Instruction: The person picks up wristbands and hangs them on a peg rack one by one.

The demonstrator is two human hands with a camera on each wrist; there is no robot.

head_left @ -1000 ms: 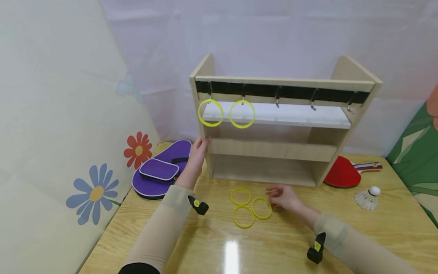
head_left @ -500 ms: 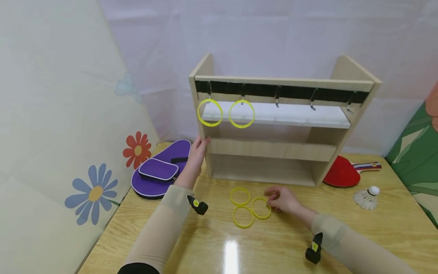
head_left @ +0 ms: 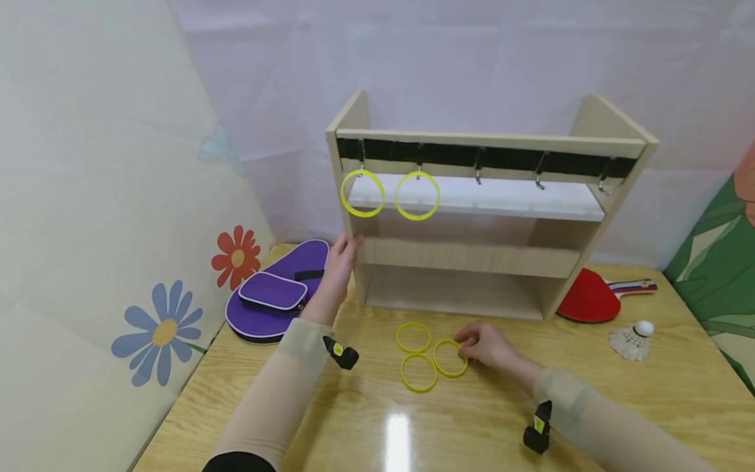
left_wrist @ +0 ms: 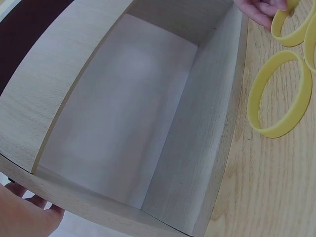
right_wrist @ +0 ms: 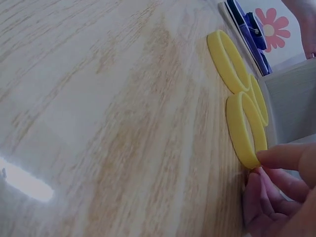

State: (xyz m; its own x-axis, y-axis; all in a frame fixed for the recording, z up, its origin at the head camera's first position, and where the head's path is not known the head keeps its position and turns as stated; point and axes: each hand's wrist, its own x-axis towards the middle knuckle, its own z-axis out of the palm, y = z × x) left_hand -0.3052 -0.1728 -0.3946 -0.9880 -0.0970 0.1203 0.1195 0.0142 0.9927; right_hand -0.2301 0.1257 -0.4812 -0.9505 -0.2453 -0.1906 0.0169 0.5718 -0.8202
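Note:
My right hand point(head_left: 488, 344) pinches the rim of the rightmost yellow wristband point(right_wrist: 236, 131) lying on the table, thumb on one side of the band and finger on the other. Beside it lie two more yellow wristbands, a back one point(head_left: 415, 324) and a front one point(head_left: 419, 391). My left hand point(head_left: 339, 265) grips the left side panel of a wooden shelf point(head_left: 472, 255), its thumb at the front edge. Two further wristbands hang from the shelf's two leftmost hooks, one at the far left point(head_left: 363, 215) and one beside it point(head_left: 417, 217). Several bare hooks point(head_left: 478, 178) follow to the right.
A purple paddle case point(head_left: 274, 292) lies left of the shelf, close to my left forearm. To the right are a red table tennis paddle point(head_left: 590, 298) and a shuttlecock point(head_left: 632, 342). Fabric walls stand behind and beside the wooden table point(head_left: 330, 419).
My right hand has shifted slightly left and its fingers have closed on the rightmost wristband's rim. My left hand keeps its place on the shelf.

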